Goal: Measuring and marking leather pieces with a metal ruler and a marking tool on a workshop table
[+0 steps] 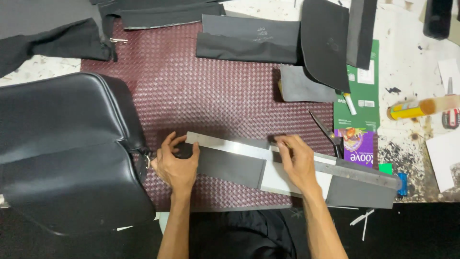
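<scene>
My left hand (176, 164) presses its fingers on the left end of a dark grey strip of material (230, 167). That strip lies on a long white board (275, 177) set slantwise over the maroon woven mat (211, 91). A long metal ruler (354, 171) runs along the strip's upper edge toward the right. My right hand (298, 160) rests flat on the ruler and the board, fingers spread. Neither hand grips anything. A second grey piece (359, 194) lies under the ruler's right end.
A large black leather bag (62, 148) sits at the left, touching my left wrist. Several black cut pieces (249, 41) lie at the back. Scissors (326, 129), a purple and green box (360, 144), a yellow glue bottle (407, 110) and white paper (443, 158) are at the right.
</scene>
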